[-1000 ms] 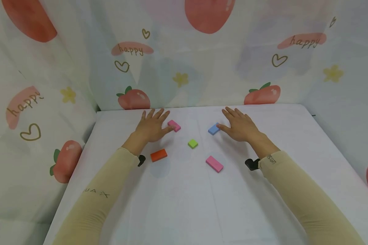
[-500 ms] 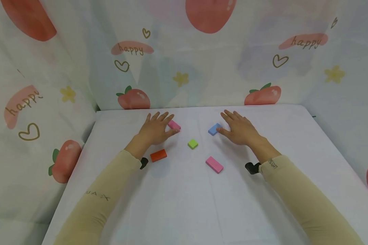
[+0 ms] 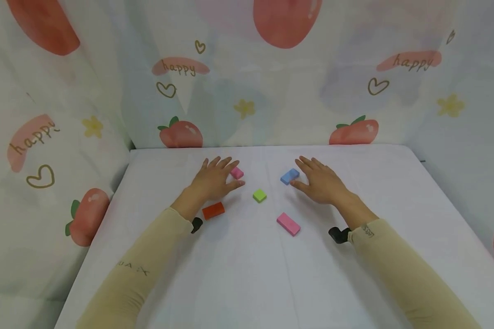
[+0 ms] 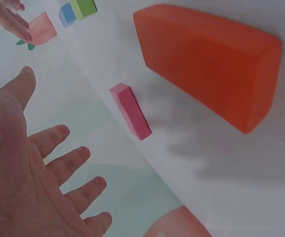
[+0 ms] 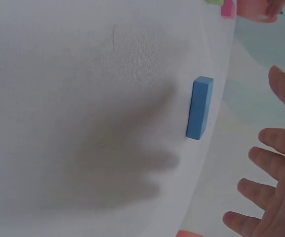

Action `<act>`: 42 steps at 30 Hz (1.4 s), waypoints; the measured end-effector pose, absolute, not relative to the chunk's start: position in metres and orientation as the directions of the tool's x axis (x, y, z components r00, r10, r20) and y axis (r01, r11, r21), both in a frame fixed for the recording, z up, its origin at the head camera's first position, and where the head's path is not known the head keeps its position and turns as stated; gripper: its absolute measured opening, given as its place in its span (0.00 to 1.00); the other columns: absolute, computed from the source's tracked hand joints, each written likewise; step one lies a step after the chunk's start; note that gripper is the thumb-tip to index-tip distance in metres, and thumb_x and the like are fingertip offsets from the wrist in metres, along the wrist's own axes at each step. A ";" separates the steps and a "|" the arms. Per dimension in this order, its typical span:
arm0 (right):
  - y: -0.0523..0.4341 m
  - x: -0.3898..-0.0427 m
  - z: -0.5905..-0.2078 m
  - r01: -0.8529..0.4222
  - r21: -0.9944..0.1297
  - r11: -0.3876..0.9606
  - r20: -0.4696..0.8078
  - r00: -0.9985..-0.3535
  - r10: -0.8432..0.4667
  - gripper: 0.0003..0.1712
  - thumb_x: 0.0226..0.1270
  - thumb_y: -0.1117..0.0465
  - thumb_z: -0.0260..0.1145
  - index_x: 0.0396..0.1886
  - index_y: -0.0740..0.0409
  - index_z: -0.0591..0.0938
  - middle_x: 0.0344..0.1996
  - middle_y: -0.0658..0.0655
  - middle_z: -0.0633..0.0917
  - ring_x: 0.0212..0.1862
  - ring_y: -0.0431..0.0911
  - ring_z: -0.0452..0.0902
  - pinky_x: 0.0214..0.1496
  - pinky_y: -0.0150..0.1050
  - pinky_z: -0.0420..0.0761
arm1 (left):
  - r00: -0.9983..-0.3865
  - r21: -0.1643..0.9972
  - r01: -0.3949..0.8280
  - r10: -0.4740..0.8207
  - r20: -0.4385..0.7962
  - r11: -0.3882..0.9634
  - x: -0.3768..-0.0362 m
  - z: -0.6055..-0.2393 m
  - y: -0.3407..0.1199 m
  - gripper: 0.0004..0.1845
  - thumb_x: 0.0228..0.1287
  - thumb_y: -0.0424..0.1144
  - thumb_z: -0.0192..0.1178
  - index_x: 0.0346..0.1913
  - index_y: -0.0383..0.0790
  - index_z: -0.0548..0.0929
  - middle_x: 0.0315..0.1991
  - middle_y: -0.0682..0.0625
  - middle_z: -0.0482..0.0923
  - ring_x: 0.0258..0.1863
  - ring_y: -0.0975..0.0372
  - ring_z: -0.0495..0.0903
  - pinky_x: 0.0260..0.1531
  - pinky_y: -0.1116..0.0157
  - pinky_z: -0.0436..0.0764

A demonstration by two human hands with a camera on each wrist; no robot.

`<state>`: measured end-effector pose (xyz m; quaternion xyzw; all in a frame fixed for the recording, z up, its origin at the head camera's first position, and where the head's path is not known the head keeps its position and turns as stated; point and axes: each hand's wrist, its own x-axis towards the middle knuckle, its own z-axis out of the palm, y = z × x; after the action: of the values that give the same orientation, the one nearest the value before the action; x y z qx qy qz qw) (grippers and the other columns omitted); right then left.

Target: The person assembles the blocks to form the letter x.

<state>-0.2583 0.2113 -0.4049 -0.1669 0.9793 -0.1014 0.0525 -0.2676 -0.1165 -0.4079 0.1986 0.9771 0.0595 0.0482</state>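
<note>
My left hand (image 3: 214,182) hovers flat over the white table (image 3: 247,274), fingers spread and holding nothing. A small pink block (image 3: 237,172) lies just beyond its index finger, and an orange block (image 3: 213,210) sits by the wrist. My right hand (image 3: 319,183) is also flat and spread, with a blue block (image 3: 290,176) just left of its fingers. In the left wrist view the left hand (image 4: 23,173) floats above the orange block (image 4: 211,64) and pink block (image 4: 130,111). In the right wrist view the right hand (image 5: 273,197) hangs apart from the blue block (image 5: 200,107).
A green cube (image 3: 259,195) lies between the hands, and a longer pink block (image 3: 288,223) sits nearer to me. A curtain printed with strawberries (image 3: 247,91) closes off the back and both sides of the table.
Both hands have drawn back a little toward me. The left thumb has come off the small pink block and the right hand has left the blue block.
</note>
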 end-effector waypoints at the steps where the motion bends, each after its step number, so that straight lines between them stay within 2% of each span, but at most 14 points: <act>1: 0.211 -0.257 -0.405 -0.318 -0.218 0.923 -0.064 -0.939 -0.339 0.46 0.69 0.35 0.54 0.77 0.53 0.53 0.77 0.58 0.53 0.77 0.63 0.43 0.74 0.62 0.48 | -0.915 0.140 0.386 0.397 -0.066 0.912 -0.267 -0.409 -0.116 0.42 0.64 0.73 0.41 0.77 0.58 0.51 0.78 0.52 0.49 0.77 0.48 0.46 0.73 0.43 0.42; 10: 0.211 -0.250 -0.411 -0.328 -0.249 0.911 -0.056 -0.935 -0.351 0.47 0.67 0.33 0.54 0.78 0.49 0.52 0.77 0.56 0.53 0.77 0.61 0.42 0.74 0.61 0.48 | -0.907 0.191 0.404 0.419 -0.041 0.894 -0.265 -0.415 -0.115 0.40 0.64 0.71 0.44 0.75 0.58 0.56 0.77 0.52 0.53 0.77 0.49 0.48 0.73 0.44 0.43; 23: 0.203 -0.233 -0.418 -0.333 -0.321 0.887 -0.026 -0.933 -0.360 0.47 0.66 0.33 0.55 0.78 0.48 0.53 0.77 0.56 0.54 0.76 0.61 0.47 0.72 0.64 0.53 | -0.903 0.235 0.405 0.426 -0.046 0.884 -0.261 -0.420 -0.108 0.38 0.65 0.68 0.48 0.75 0.57 0.58 0.75 0.51 0.56 0.76 0.52 0.51 0.74 0.46 0.45; 29: 0.201 -0.227 -0.417 -0.348 -0.339 0.874 -0.006 -0.928 -0.372 0.47 0.66 0.33 0.56 0.77 0.49 0.53 0.77 0.56 0.54 0.76 0.60 0.49 0.71 0.64 0.54 | -0.903 0.260 0.408 0.429 -0.025 0.875 -0.260 -0.422 -0.105 0.36 0.65 0.65 0.51 0.73 0.56 0.62 0.72 0.53 0.62 0.74 0.58 0.56 0.73 0.50 0.53; 33: 0.198 -0.222 -0.416 -0.346 -0.356 0.868 0.004 -0.930 -0.368 0.47 0.66 0.33 0.57 0.77 0.48 0.54 0.76 0.55 0.55 0.76 0.59 0.49 0.71 0.63 0.55 | -0.900 0.261 0.416 0.435 -0.018 0.871 -0.259 -0.424 -0.101 0.36 0.66 0.64 0.52 0.73 0.56 0.63 0.70 0.54 0.66 0.72 0.58 0.61 0.72 0.52 0.57; 42: 0.191 -0.208 -0.413 -0.337 -0.384 0.860 -0.002 -0.931 -0.365 0.47 0.65 0.35 0.59 0.77 0.49 0.55 0.76 0.54 0.57 0.76 0.58 0.50 0.71 0.62 0.57 | -0.909 0.311 0.384 0.415 -0.039 0.869 -0.256 -0.427 -0.093 0.35 0.65 0.63 0.54 0.73 0.59 0.62 0.71 0.53 0.64 0.70 0.55 0.64 0.67 0.52 0.66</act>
<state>-0.2077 0.1909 -0.4128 -0.1821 0.9636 -0.1922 0.0373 -0.2558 -0.0930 -0.4267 0.2069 0.9654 0.1500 0.0525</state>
